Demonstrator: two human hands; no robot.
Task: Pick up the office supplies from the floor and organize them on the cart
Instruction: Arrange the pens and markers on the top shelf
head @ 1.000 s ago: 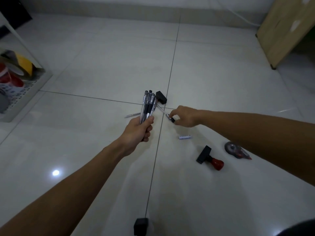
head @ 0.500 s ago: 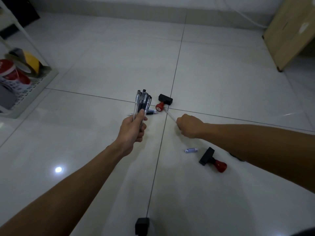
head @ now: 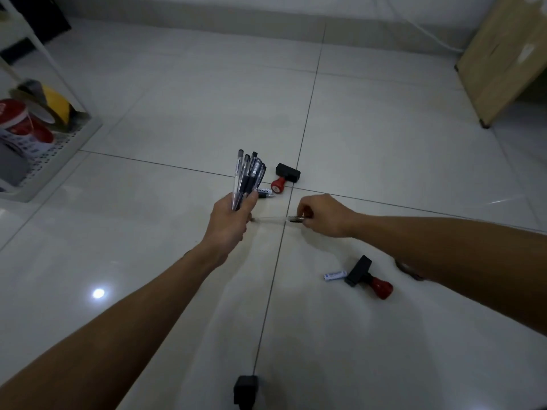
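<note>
My left hand (head: 229, 221) grips a bundle of several pens (head: 248, 176), tips pointing away from me. Level with it, my right hand (head: 324, 216) pinches the dark end of a clear pen (head: 273, 220) that lies sideways, its other end reaching my left hand. On the tiles lie another pen (head: 265, 193) behind the bundle, a red-handled stamp (head: 285, 179) beyond my hands, a second stamp (head: 368, 278) under my right forearm, and a small white tube (head: 335, 275) beside it.
The white cart's perforated bottom shelf (head: 63, 149) stands at the left with tape rolls (head: 51, 106) and a red-and-white container (head: 20, 122). A wooden panel (head: 503, 60) leans at the far right. A small black object (head: 245, 390) sits at the bottom edge.
My right hand lifted the clear pen off the floor and swung it sideways toward my left hand. The left hand with the bundle stayed nearly in place.
</note>
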